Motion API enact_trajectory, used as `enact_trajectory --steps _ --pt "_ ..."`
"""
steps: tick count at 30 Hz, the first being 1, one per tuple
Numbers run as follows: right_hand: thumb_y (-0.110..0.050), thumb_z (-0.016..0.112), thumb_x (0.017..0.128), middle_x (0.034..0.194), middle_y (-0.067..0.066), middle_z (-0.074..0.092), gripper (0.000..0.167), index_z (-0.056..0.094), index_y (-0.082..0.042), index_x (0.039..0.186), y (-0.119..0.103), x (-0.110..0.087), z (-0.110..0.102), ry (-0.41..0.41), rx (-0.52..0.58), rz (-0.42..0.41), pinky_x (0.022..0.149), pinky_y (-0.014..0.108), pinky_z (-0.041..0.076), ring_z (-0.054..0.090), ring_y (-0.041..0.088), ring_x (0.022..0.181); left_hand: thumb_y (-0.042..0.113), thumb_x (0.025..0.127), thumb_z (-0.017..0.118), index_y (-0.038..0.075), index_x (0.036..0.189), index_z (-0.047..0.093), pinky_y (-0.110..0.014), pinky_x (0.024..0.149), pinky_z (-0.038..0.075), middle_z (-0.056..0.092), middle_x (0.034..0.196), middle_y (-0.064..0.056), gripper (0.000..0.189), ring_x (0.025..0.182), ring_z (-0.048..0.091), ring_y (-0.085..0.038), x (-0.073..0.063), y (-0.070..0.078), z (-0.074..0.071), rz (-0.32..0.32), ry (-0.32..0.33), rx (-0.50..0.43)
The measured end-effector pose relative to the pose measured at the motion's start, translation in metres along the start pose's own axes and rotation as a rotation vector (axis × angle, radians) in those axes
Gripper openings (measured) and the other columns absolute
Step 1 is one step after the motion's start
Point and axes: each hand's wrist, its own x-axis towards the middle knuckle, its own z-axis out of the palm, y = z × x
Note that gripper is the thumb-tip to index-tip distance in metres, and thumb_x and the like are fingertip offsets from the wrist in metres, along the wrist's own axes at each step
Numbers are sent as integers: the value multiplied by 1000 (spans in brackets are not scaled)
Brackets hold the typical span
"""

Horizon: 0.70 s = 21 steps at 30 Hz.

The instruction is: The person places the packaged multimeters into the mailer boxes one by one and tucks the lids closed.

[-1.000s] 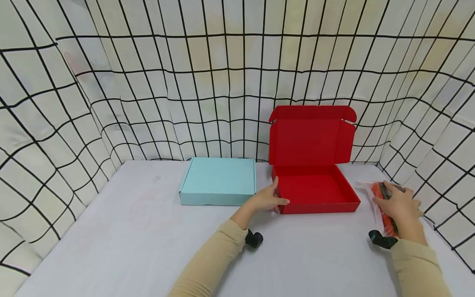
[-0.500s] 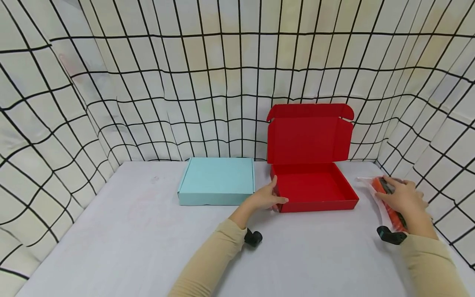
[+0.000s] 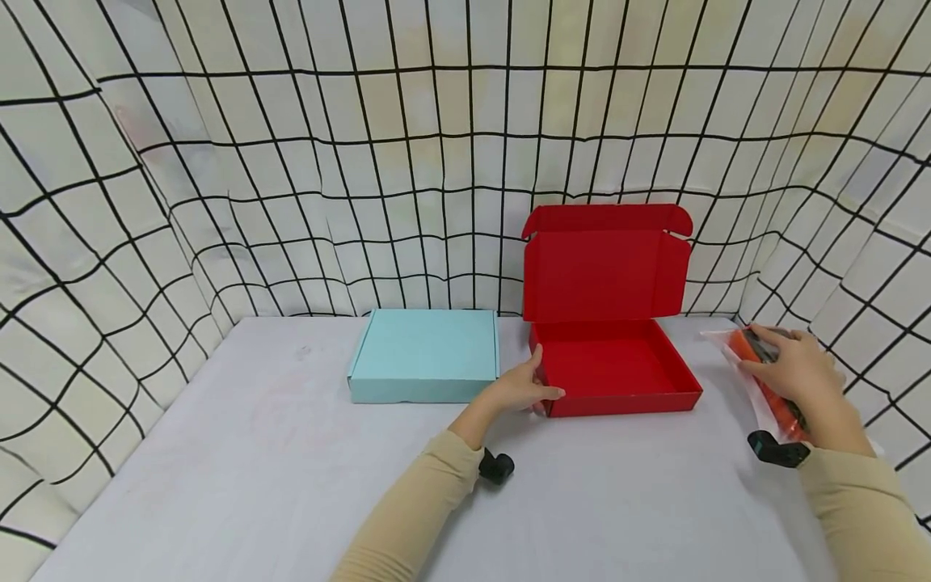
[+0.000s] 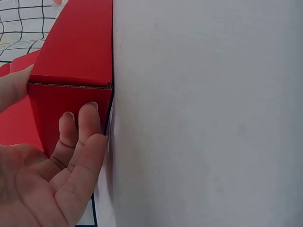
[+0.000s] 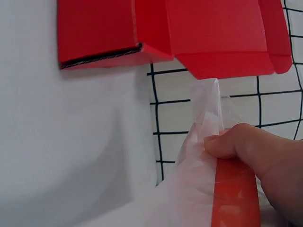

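Observation:
An open red cardboard box sits on the table with its lid standing up at the back. My left hand holds its front left corner. In the left wrist view the fingers lie along a red wall and the thumb is at the edge. At the right side, my right hand grips an orange and dark item in a clear plastic bag. The right wrist view shows the thumb pressing the bag over the orange part; the fingers underneath are hidden.
A closed light blue box lies left of the red box. White walls with a black grid enclose the back and sides of the white table. A black device is worn on the right wrist, another on the left.
My right hand has moved right and slightly away with the bagged item, which now sits higher in the head view. The left hand stays at the box corner.

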Motion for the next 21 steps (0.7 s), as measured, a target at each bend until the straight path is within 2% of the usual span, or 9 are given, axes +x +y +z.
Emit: enact_trajectory --steps 4,11,15,21 --pt "-32 68 95 142 50 19 78 31 -3 157 -7 1 -6 23 -26 -54 78 81 41 29 78 114 25 98 71 10 165 6 -26 68 47 61 84 -6 95 65 61 -17 0 1 0 -11 4 10" --pt "-30 71 94 144 49 22 77 34 -4 157 -27 2 -13 46 -56 -134 81 80 41 29 77 119 25 98 71 10 165 7 -25 67 47 61 87 -7 95 65 61 -16 0 0 1 -6 10 8" --pt "-29 73 92 145 47 23 78 36 -5 156 -41 4 -14 53 -84 -179 86 80 41 29 71 124 25 98 72 9 165 7 -25 67 47 59 91 -8 95 65 61 -16 0 -2 1 -6 9 -4" --pt "-29 74 91 146 45 26 77 39 -5 155 -62 6 -15 72 -97 -251 89 78 40 29 65 128 26 98 71 10 166 6 -25 68 48 62 87 -8 95 65 61 -16 0 -2 0 2 5 -8"
